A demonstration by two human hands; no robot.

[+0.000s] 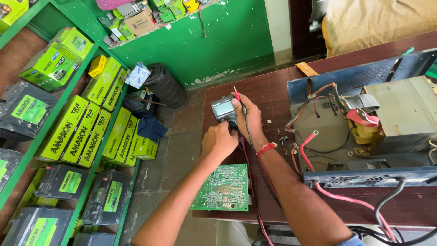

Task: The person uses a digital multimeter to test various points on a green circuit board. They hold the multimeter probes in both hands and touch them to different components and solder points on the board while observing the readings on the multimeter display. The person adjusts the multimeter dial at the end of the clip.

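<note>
left hand (218,142): frame centre, fingers curled under, back up | right hand (248,119): just right of it, fingers bent closed, thumb forward | forearms: rising from bottom edge, converging

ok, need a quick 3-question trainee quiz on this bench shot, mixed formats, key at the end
1. True or false: the green circuit board lies flat on the table, with no hand on it.
2. Multiple choice: what do both hands meet at? A) the opened metal chassis B) the grey meter with a screen C) a box on the shelf
3. Fill in: the red probe sticks up past the fingers of the ___ hand.

Key
1. True. The board sits near the table's front edge, below the left hand.
2. B. Both hands are on the meter; the chassis lies untouched beside them.
3. Right. The right hand has the probe at its fingertips.
</note>
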